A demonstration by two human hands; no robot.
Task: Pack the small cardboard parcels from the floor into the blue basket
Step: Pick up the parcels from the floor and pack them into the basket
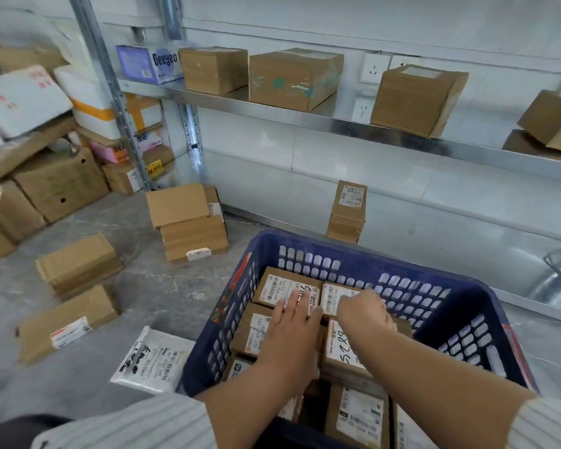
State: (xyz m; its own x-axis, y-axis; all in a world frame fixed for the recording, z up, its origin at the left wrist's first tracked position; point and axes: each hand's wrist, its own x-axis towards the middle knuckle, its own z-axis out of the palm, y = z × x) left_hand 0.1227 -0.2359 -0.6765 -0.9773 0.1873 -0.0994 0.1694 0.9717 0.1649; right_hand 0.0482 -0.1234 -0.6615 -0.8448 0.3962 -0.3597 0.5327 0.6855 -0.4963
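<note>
The blue perforated plastic basket (337,251) sits at 6 o'clock in view, and its bottom is already tiled with labelled boxes. The left hand (292,315) lies flat with straight fingers, pressing on the small brown cardboard parcel with a white barcode label (274,286) in the basket's 11 o'clock corner. The right hand (365,314) is on the neighbouring labelled brown parcel (336,296) at 12 o'clock. Its fingers are hidden behind the knuckles, so I can't tell if it's gripping or just resting.

My worry is that those two far parcels look to sit higher than the nearer ones. Pushing on one edge could tip a parcel or wedge it crooked, and then the next layer stacks wonky.

Not yet packed:
- a label-topped brown cardboard parcel (67,322) at 9 o'clock
- a plain brown cardboard parcel (78,264) just beyond it
- a messy pile of brown cardboard parcels (191,228) at 11 o'clock
- an upright stack of narrow brown parcels (347,212) at 12 o'clock, close behind the far wall

A white plastic mailer bag (149,358) lies right against the basket's 8 o'clock side, so it's in the way when reaching left. The big brown boxes (293,79) on the grey metal shelf (305,119) probably aren't part of this.
</note>
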